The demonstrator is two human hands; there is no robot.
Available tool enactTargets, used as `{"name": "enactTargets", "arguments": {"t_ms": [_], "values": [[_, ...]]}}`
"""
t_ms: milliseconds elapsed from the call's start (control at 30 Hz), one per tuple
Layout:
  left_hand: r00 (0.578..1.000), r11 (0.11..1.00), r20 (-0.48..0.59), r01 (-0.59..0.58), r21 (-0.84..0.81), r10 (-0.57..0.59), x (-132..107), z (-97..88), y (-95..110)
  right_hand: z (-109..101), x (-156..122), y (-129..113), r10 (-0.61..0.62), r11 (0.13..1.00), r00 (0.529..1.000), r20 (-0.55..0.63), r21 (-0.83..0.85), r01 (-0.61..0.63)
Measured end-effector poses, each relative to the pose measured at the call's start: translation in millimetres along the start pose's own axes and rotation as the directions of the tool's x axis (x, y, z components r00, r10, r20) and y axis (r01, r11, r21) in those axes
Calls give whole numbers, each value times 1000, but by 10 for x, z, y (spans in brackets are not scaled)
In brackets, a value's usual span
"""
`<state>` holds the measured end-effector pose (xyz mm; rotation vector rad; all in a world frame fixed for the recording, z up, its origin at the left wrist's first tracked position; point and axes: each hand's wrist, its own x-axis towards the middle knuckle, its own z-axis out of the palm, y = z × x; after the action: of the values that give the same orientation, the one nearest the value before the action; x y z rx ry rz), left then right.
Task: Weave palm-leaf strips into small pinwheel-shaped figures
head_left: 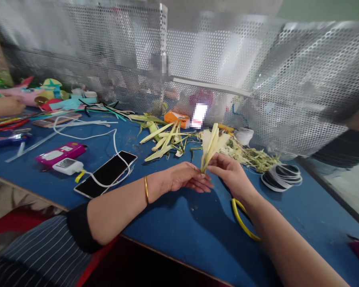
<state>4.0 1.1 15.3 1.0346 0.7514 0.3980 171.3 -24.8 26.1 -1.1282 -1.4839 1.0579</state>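
Observation:
Both my hands meet above the blue table (pixel 182 231), pinching the base of a bundle of pale yellow palm-leaf strips (pixel 212 143) that fans upward. My left hand (pixel 187 178), with a gold bangle on the wrist, grips the bundle's base from the left with fingers pressed together. My right hand (pixel 230 171) pinches the same base from the right. Under my right forearm lies a tool with yellow handles (pixel 242 221), partly hidden.
Loose green-yellow leaf strips (pixel 163 141) and shredded trimmings (pixel 251 157) lie behind. A black phone (pixel 106 173), white charger (pixel 67 166) and pink device (pixel 61 152) sit left. A coil of white wire (pixel 283 176) lies right. A perforated metal screen (pixel 227 59) borders the back. Another person's hand (pixel 4 107) shows far left.

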Motion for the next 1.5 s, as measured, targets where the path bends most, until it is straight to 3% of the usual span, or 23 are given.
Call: {"name": "enactTargets", "arguments": {"t_ms": [267,367,533,700,867,967,1067,1167,1233,1267,1367,1433,1500], "values": [[998,998,-26,53,33,-53,28,29,5,0,19,76,68,993,997,-41,-89,-72],[997,998,-57,52,26,-50,43,24,9,-2,28,80,42,998,994,-101,-47,-47],[994,998,-108,32,46,-27,37,54,-8,-3,40,78,-103,994,962,-251,-10,104],[993,994,-115,25,110,-12,45,92,-68,-40,43,116,-98,994,939,-330,-75,78],[995,999,-95,27,45,-22,36,111,-57,-62,34,131,-98,995,936,-339,-66,80],[991,999,-124,39,-15,-40,38,111,-28,-39,4,95,-171,982,920,-354,-137,130],[991,994,-123,42,-98,-54,49,96,3,-15,-57,34,-327,930,882,-339,-283,236],[992,984,-119,26,-176,-48,55,64,35,-6,-142,-19,-501,789,837,-221,-513,337],[988,979,-154,-2,-205,-30,57,28,51,10,-201,-40,-620,594,784,13,-644,481],[983,977,-185,-25,-214,-15,60,6,56,29,-228,-47,-654,475,736,172,-664,578],[971,960,-239,-89,-266,24,75,-61,61,130,-291,-60,-586,189,564,582,-579,793],[973,946,-231,-91,-311,18,87,-83,62,203,-305,-60,-507,94,520,688,-555,826],[966,939,-256,-111,-325,26,90,-71,64,240,-295,-52,-497,67,507,705,-551,832]]}}
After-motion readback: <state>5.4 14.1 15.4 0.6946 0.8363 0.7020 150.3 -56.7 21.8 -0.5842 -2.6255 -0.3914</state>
